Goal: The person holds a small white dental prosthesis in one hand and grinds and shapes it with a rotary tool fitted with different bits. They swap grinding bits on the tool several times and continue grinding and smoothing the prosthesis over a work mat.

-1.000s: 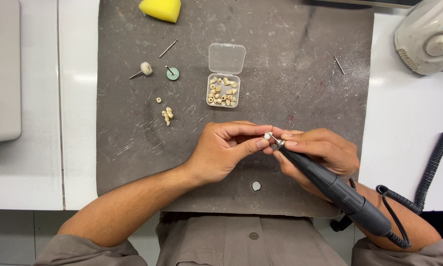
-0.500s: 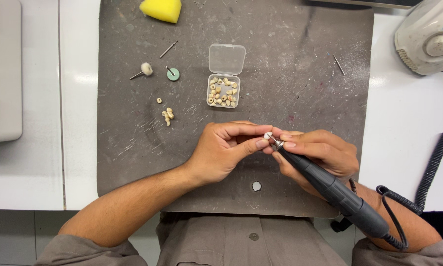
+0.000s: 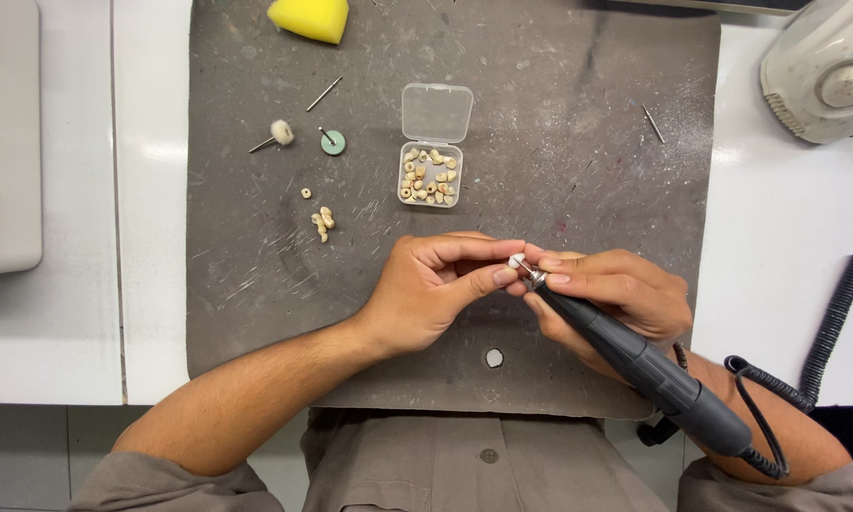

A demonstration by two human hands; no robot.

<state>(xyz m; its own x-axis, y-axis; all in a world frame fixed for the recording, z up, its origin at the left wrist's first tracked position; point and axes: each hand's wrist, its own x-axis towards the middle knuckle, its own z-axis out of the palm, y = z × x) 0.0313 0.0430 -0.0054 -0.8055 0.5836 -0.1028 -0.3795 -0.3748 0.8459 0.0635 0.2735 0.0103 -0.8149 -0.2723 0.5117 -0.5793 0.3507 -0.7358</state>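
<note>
the right hand point(image 3: 616, 299) is gripping a black rotary handpiece point(image 3: 635, 358) over the grey mat point(image 3: 559, 142), its tip touching a small white piece point(image 3: 516, 261) that the left hand point(image 3: 436, 289) is pinching between fingertips.

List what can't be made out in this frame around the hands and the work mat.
- Head view: the small piece in the left hand is hidden by its fingertips.
- The tip of the black handpiece, held by the right hand, is too small to identify.
- The pale pieces in the clear box are too small to tell apart.
- The grey machine is cut off by the top-right edge.
</note>
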